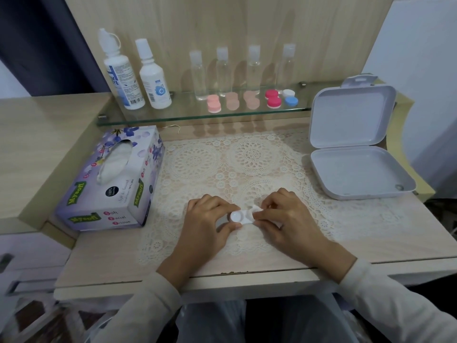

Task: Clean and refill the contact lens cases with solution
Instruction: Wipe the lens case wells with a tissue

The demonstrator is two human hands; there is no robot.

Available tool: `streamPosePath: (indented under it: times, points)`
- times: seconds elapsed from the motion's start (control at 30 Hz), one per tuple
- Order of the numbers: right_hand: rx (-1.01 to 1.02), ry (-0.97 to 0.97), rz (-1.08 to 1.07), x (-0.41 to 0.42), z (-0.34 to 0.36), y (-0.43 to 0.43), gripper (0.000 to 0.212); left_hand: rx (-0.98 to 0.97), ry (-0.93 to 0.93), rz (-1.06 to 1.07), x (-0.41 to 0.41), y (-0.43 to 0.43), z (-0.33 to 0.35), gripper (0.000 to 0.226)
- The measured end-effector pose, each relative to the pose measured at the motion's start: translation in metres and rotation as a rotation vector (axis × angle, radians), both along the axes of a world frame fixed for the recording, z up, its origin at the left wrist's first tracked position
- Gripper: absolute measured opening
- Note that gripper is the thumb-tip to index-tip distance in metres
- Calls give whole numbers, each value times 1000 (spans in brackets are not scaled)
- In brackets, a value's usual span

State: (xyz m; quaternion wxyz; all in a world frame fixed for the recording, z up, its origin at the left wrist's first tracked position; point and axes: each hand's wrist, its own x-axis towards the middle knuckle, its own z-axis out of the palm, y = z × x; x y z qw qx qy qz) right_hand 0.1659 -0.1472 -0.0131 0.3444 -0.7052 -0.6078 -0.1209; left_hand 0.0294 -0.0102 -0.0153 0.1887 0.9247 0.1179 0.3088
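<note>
Since only one white lens case (241, 217) sits uncapped at the lower centre of the frame while five others stand capped in a row on the glass shelf (173, 115) in the upper middle, the job looks to be in its early part: this case is at the cleaning step, and I see no liquid in its exposed left well, so the refill appears not yet done. Both solution bottles (138, 78) stand closed at the upper left on that shelf, which fits that reading. Whether the shelved cases (252, 100) have had their turn cannot be told from here. The left hand (207, 219) has thumb and fingers curled round the left end of the case, steadying it just above the lace mat (247, 157). The right hand (289, 216) is narrowly closed, its fingertips pinching a small white piece (257, 209) against the right end of the case; it is probably a bit of tissue worked into that well, though it could be a cap, and the fingers hide too much to be sure. A tissue box (111, 184) lies at the left of the frame, and an open white box (358, 174) at the right. What seems left: finish wiping, fill both wells, cap them, then deal with the others.
</note>
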Motion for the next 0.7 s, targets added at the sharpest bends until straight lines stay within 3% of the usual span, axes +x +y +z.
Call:
streamPosePath:
  times: [0.1,0.3,0.53,0.7]
  points:
    - [8,42,-11,-1,1,1,17,3,14,-1,0,0,1,30]
    - [3,-96,-61,-2,-2,1,15,-3,14,-7,0,0,2,30]
    - [3,-38,-26,-1,-2,0,15,-5,26,-9,0,0,2,29]
    - [16,-116,-80,-5,-1,1,16,-7,22,-7,0,-1,3,28]
